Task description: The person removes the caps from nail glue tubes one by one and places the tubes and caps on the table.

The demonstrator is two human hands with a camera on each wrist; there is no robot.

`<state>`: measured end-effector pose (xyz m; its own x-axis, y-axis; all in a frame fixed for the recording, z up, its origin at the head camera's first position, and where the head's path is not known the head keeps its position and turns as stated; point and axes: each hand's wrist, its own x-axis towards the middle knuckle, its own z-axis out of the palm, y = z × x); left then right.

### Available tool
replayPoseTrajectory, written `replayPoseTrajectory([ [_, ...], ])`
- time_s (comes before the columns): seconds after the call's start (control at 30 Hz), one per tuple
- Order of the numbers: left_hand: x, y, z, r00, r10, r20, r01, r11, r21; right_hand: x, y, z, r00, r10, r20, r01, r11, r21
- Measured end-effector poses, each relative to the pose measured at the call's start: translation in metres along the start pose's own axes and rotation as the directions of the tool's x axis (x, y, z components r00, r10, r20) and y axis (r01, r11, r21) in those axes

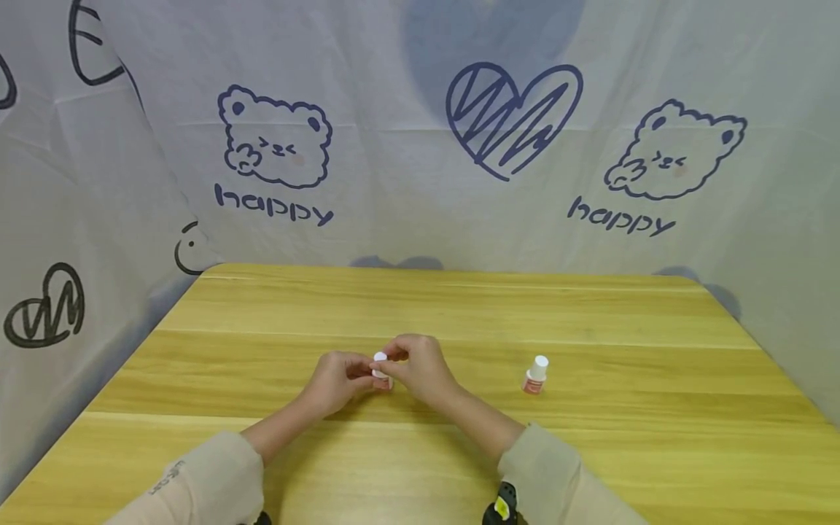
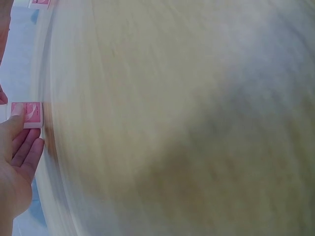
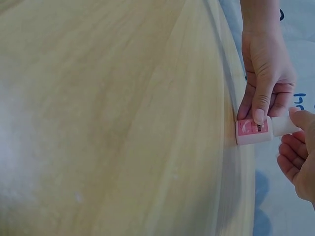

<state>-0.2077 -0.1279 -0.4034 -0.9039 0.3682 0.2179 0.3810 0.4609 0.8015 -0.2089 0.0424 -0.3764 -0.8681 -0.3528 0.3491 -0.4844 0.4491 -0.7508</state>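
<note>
Around the middle of the table stands a small white bottle [image 1: 383,383] with a pink label and a white cap [image 1: 380,356]. My left hand [image 1: 336,383] holds the bottle's body from the left. In the right wrist view, the thumb of the left hand [image 3: 268,73] lies on the label [image 3: 246,127]. My right hand [image 1: 423,370] comes from the other side and pinches the white cap [image 3: 284,126] between thumb and fingers. The bottle's base is at the tabletop. In the left wrist view, only an edge of the right hand [image 2: 3,44] shows.
A second small bottle [image 1: 534,379], with a white cap and pink label, stands upright to the right of the hands. The wooden table [image 1: 590,452] ends at the back against a white cloth [image 1: 394,226] printed with bears and hearts.
</note>
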Motion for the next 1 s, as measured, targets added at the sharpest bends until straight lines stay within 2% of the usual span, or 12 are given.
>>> replayPoseTrajectory([
  [0.43, 0.0011, 0.0015, -0.0029, 0.999, 0.028, 0.021, -0.028, 0.999, 0.031, 0.0018, -0.0021, -0.0028, 0.999, -0.021, 0.029, 0.021, 1.0, 0.0],
  [0.63, 0.0015, 0.0026, -0.0042, 0.999, 0.021, 0.03, -0.022, 1.0, 0.019, 0.0029, -0.0018, -0.003, 0.999, -0.028, 0.044, 0.028, 1.0, 0.002],
  [1.0, 0.0022, 0.0005, -0.0052, 0.997, 0.057, 0.045, -0.058, 0.998, 0.034, 0.0038, 0.0003, -0.0041, 0.996, -0.056, 0.063, 0.057, 0.998, -0.01],
])
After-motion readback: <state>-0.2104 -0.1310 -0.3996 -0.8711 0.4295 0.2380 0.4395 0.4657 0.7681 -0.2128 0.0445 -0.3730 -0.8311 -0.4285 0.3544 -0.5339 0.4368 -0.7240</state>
